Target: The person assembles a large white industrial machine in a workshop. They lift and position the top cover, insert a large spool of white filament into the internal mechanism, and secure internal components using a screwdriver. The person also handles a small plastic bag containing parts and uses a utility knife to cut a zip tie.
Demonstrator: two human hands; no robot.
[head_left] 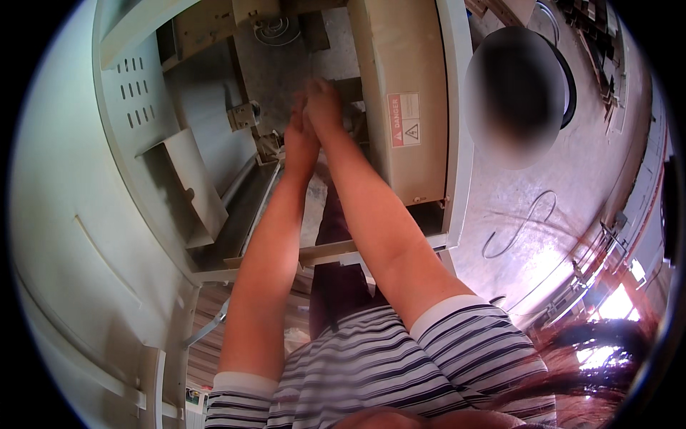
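Both my arms reach into an open metal cabinet. My right hand is closed, its fingers curled near a grey metal plate at the back. Close against it on the left, my left hand is closed too, its fingertips partly hidden. Whatever lies between the fingers is too small and blurred to make out. Left of the hands, a small metal bracket juts from the inside. A beige metal box with a red and white warning label stands to their right.
A slotted side panel and a bent sheet-metal piece line the cabinet's left. The open door fills the far left. At right are another person, a bent cable on the floor and long metal stock.
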